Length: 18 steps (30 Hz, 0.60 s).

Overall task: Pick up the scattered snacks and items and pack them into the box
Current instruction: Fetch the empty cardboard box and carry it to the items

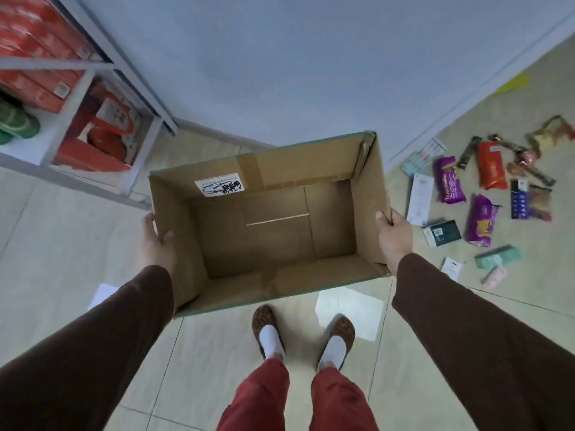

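Note:
An open, empty cardboard box (367,194) is held in the air in front of me, above the tiled floor. My left hand (155,241) grips its left wall and my right hand (393,234) grips its right wall, thumbs inside the rim. Scattered on the floor to the right lie several snacks and items: two purple packets (449,180) (480,220), an orange packet (491,166), a dark small box (441,233), a blue packet (519,202), a white slip (420,197) and a green pack (497,258).
A metal shelf (137,85) with red cartons and a red bag stands at the left against the pale wall (280,57). My feet in patterned slippers (264,325) stand below the box. White papers (350,312) lie on the floor near my feet.

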Each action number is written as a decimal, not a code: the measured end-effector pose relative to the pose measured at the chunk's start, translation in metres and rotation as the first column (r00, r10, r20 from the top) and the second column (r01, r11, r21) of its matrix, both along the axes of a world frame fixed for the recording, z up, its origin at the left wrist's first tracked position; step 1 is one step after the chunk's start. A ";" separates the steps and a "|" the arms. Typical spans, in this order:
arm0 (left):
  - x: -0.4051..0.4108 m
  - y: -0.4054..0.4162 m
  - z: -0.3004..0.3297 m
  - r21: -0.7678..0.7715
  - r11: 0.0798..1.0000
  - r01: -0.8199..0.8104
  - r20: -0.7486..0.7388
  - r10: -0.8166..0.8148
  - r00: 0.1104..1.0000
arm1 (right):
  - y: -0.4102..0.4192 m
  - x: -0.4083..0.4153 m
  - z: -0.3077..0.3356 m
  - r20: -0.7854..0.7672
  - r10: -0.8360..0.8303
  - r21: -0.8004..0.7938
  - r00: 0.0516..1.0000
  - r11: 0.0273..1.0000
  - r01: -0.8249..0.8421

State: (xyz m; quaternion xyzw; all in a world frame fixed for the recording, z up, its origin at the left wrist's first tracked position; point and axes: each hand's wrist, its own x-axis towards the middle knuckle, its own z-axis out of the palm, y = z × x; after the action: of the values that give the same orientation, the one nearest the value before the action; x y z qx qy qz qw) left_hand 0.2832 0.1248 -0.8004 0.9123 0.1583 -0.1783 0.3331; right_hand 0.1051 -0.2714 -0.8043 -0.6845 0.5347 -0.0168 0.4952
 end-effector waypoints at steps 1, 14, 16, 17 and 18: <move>-0.010 -0.018 0.005 -0.020 0.999 0.030 0.009 -0.030 1.000 | -0.010 -0.023 0.007 -0.002 -0.034 -0.014 0.999 0.999 0.034; -0.208 -0.230 0.040 0.052 0.917 0.396 0.065 -0.399 0.915 | -0.148 -0.342 0.046 0.011 -0.326 0.002 0.945 0.945 0.326; -0.241 -0.261 0.042 0.036 0.910 0.412 0.078 -0.414 0.907 | -0.173 -0.383 0.048 0.018 -0.334 0.010 0.942 0.943 0.334; -0.255 -0.276 0.041 0.026 0.906 0.422 0.084 -0.423 0.902 | -0.186 -0.400 0.049 0.020 -0.345 0.012 0.939 0.939 0.344; -0.268 -0.290 0.040 0.015 0.906 0.424 0.090 -0.423 0.902 | -0.199 -0.415 0.049 0.023 -0.355 0.016 0.935 0.935 0.355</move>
State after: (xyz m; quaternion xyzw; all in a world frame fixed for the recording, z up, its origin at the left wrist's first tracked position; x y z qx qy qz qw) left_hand 0.0153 -0.1657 -0.7607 0.9313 -0.0593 -0.2049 0.2954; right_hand -0.3100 -0.4708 -0.7552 -0.5736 0.6431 -0.1116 0.4950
